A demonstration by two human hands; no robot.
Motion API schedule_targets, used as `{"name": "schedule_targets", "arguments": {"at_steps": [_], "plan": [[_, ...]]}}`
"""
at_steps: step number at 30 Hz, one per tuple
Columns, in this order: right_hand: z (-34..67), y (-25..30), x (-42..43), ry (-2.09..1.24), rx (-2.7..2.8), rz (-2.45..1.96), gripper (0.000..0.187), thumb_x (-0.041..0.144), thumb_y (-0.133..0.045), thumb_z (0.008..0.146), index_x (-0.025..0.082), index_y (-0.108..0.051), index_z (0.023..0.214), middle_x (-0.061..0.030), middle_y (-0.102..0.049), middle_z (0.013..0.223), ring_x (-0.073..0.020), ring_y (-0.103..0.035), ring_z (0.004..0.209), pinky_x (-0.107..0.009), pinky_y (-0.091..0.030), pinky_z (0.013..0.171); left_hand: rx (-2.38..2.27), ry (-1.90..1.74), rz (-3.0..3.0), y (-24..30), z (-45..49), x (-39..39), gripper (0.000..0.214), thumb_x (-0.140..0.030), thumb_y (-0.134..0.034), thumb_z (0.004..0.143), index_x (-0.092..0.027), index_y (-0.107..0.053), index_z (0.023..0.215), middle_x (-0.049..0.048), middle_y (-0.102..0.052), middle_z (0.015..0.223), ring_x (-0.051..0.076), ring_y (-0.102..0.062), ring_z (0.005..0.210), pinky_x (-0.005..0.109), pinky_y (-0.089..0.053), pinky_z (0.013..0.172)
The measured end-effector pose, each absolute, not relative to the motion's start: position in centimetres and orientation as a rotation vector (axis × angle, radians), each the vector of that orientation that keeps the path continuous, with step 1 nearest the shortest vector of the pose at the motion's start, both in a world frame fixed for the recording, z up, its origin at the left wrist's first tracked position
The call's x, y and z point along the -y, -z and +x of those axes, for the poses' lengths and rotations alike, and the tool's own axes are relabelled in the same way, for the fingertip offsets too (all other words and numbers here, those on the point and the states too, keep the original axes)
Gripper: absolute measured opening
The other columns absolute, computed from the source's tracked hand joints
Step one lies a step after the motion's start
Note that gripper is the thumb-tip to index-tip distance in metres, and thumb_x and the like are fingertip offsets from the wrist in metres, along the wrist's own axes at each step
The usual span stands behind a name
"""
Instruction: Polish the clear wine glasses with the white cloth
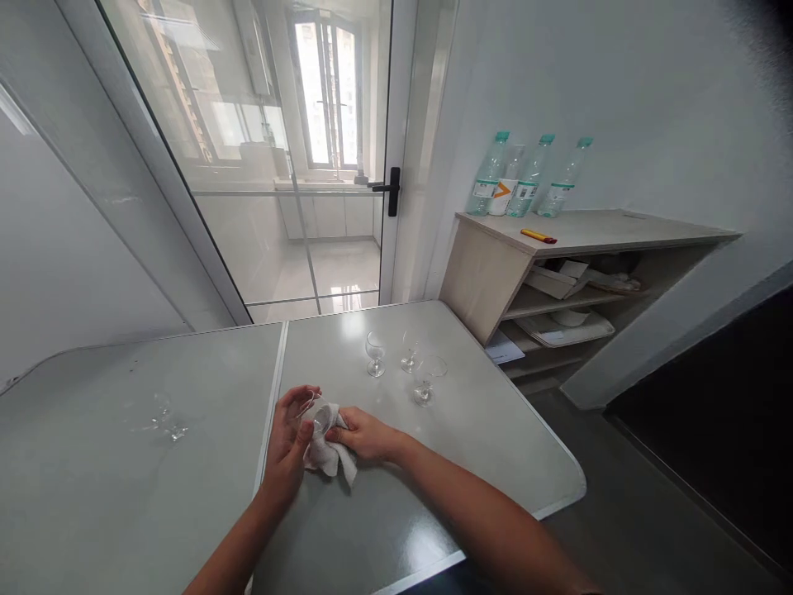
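Note:
My left hand (286,438) is closed around a clear glass (322,418), tilted, with its fingers on the far side and the thumb on the near side. A white cloth (331,459) is bunched against the glass and hangs down above the table. My right hand (367,433) pinches the cloth and presses it to the glass from the right. Part of the glass is hidden by fingers and cloth. Beyond my hands stand a small stemmed glass (375,355), a second stemmed glass (409,357) and a wider glass (424,392).
More clear glassware (168,421) rests on the left of the grey table (204,496). At the right, a wooden shelf unit (483,273) carries several plastic bottles (526,188) and a yellow-and-red cutter (538,236). A glass door (248,165) stands behind the table.

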State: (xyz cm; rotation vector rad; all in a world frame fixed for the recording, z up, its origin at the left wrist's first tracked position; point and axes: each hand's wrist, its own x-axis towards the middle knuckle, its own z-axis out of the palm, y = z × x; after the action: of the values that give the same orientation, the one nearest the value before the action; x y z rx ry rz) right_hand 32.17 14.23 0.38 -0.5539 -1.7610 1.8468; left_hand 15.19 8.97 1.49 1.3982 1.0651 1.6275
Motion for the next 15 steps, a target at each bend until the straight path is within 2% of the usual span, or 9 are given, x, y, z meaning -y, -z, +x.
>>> {"name": "schedule_targets", "arguments": {"at_steps": [3, 5, 10, 12, 15], "plan": [[32.2, -0.7, -14.4, -1.535, 1.938, -0.645, 0.038, 0.056, -0.061, 0.095, 0.020, -0.058, 0.087, 0.0027, -0.055, 0.078, -0.0137, -0.047, 0.074, -0.026, -0.039, 0.073, -1.034, -1.643, 1.343, -1.8, 15.0, -9.0, 0.054, -0.048, -0.068, 0.094, -0.026, -0.051, 0.141, 0.0133, -0.059, 0.142, 0.030, -0.055, 0.136, 0.045, -0.045, 0.114], [32.4, -0.9, -14.4, -1.412, 1.950, -0.719, 0.041, 0.057, -0.061, 0.095, 0.020, -0.056, 0.080, 0.0033, -0.053, 0.074, -0.0134, -0.044, 0.071, -0.027, -0.036, 0.071, -1.010, -1.617, 1.275, -1.8, 14.8, -9.1, 0.062, -0.050, -0.072, 0.091, -0.027, -0.048, 0.144, 0.0144, -0.060, 0.144, 0.031, -0.056, 0.136, 0.046, -0.047, 0.112], [32.5, -0.2, -14.6, -1.985, 1.579, -0.667, 0.065, 0.082, -0.070, 0.073, 0.018, -0.056, 0.077, 0.0029, -0.050, 0.069, -0.0121, -0.042, 0.064, -0.026, -0.034, 0.063, -1.022, -1.481, 1.138, -0.8, 14.4, -9.5, 0.062, -0.052, -0.077, 0.086, -0.022, -0.056, 0.135, 0.0162, -0.072, 0.127, 0.034, -0.067, 0.123, 0.048, -0.051, 0.107], [32.6, 0.0, -14.7, -2.084, 1.526, -0.644, 0.068, 0.083, -0.073, 0.069, 0.018, -0.056, 0.078, 0.0028, -0.051, 0.069, -0.0114, -0.042, 0.063, -0.025, -0.034, 0.062, -0.966, -1.511, 1.104, -0.3, 14.3, -9.5, 0.063, -0.053, -0.078, 0.085, -0.021, -0.056, 0.134, 0.0157, -0.073, 0.124, 0.034, -0.070, 0.118, 0.050, -0.052, 0.105], [33.2, -0.2, -14.9, -2.127, 1.525, -0.614, 0.065, 0.078, -0.077, 0.070, 0.017, -0.056, 0.077, 0.0034, -0.050, 0.070, -0.0104, -0.043, 0.063, -0.024, -0.034, 0.061, -0.920, -1.549, 1.071, 0.0, 14.1, -9.5, 0.068, -0.057, -0.079, 0.082, -0.020, -0.057, 0.134, 0.0155, -0.074, 0.122, 0.034, -0.072, 0.113, 0.051, -0.054, 0.101]]}}
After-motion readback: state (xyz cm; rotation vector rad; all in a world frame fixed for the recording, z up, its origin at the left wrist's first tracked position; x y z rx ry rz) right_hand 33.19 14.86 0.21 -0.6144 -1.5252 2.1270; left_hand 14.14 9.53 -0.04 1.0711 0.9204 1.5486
